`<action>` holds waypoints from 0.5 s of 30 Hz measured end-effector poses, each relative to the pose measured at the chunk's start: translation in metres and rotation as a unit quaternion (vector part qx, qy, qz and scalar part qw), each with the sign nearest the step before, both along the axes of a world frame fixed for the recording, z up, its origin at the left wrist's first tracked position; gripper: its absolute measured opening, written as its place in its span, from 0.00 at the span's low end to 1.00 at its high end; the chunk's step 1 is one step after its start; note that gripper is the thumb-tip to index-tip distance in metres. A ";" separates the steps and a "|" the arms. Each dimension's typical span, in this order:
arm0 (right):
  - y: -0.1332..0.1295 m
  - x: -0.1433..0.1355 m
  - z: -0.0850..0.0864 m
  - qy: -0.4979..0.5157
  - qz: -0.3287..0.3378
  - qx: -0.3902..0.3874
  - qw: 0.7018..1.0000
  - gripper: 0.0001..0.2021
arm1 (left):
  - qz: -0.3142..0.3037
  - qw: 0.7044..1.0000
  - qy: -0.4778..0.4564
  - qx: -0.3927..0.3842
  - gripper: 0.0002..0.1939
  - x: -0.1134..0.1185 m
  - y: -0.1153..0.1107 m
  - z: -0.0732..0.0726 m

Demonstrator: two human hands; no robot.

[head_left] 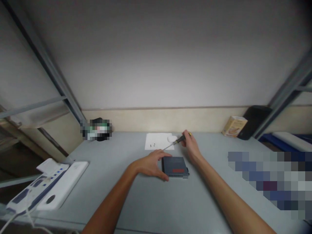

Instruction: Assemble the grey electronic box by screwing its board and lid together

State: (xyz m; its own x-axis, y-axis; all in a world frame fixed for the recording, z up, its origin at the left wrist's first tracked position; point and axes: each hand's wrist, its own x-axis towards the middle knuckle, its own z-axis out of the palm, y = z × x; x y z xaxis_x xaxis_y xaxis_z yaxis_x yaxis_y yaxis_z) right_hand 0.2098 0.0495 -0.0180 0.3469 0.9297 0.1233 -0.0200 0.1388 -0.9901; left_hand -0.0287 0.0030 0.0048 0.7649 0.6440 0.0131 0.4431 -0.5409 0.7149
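A flat dark grey box (173,164) with a reddish patch on its top lies on the grey table. My left hand (153,165) grips its left side, thumb at the near corner and fingers at the far one. In my right hand (189,143) is a screwdriver (180,139) with a black and yellow handle. Its thin shaft slants down to the left, and the tip is close to the fingers of my left hand; whether it touches the box I cannot tell. Behind the box, several tiny dark screw-like pieces (152,145) sit on a white sheet of paper (159,138).
A white rounded object (172,139) rests on the paper. On the left lie a white power strip (36,187) with cables and a white flat panel (65,185). A yellow carton (234,126) leans by a black case (254,122) at the back right. Metal posts (52,66) flank the table.
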 end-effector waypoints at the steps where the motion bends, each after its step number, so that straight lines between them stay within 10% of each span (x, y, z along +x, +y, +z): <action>1: -0.001 0.000 -0.001 0.000 0.012 0.003 1.000 0.27 | -0.003 1.000 -0.003 -0.012 0.48 -0.002 0.001 0.001; 7: -0.008 -0.003 -0.002 -0.019 0.080 0.017 0.996 0.28 | 0.081 0.996 -0.040 -0.026 0.21 -0.016 0.015 0.002; 11: -0.009 -0.003 -0.006 -0.013 0.113 0.015 0.993 0.27 | 0.288 0.934 -0.099 0.186 0.14 -0.029 0.035 -0.010; 15: -0.008 -0.004 -0.008 -0.027 0.145 -0.008 0.989 0.26 | 0.286 0.913 -0.050 0.288 0.10 -0.036 0.047 -0.026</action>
